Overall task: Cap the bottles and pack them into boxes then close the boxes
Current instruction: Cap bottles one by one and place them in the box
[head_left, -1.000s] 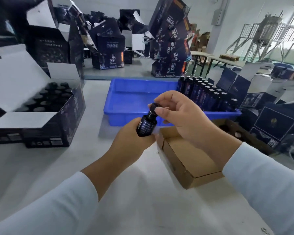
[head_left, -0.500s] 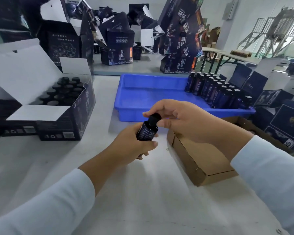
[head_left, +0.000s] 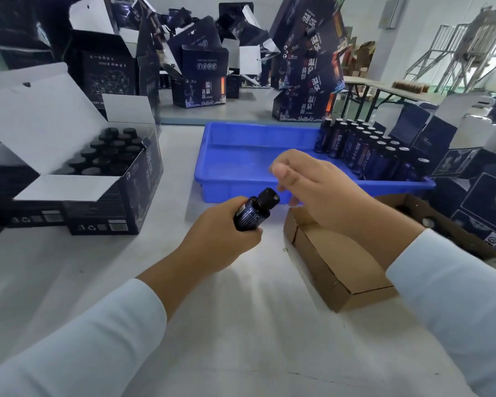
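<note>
My left hand [head_left: 221, 236] grips a small dark blue bottle [head_left: 251, 214] with a black cap [head_left: 268, 197], tilted up to the right. Just right of the cap, my right hand [head_left: 312, 190] hovers with fingers loosely apart and holds nothing. At the left an open dark box [head_left: 121, 196] stands with several capped bottles [head_left: 109, 151] inside and its white flaps up. A blue tray [head_left: 241, 179] behind my hands carries rows of dark bottles [head_left: 364, 150] along its right side.
A shallow brown cardboard tray [head_left: 338, 262] lies under my right forearm. Piles of dark printed boxes [head_left: 307, 67] fill the back of the table, with more boxes [head_left: 476, 173] at the right. Folding tables and a metal frame stand beyond.
My right hand has let go of the cap and lifted up and to the right. The left hand still holds the bottle, tilted a little further over.
</note>
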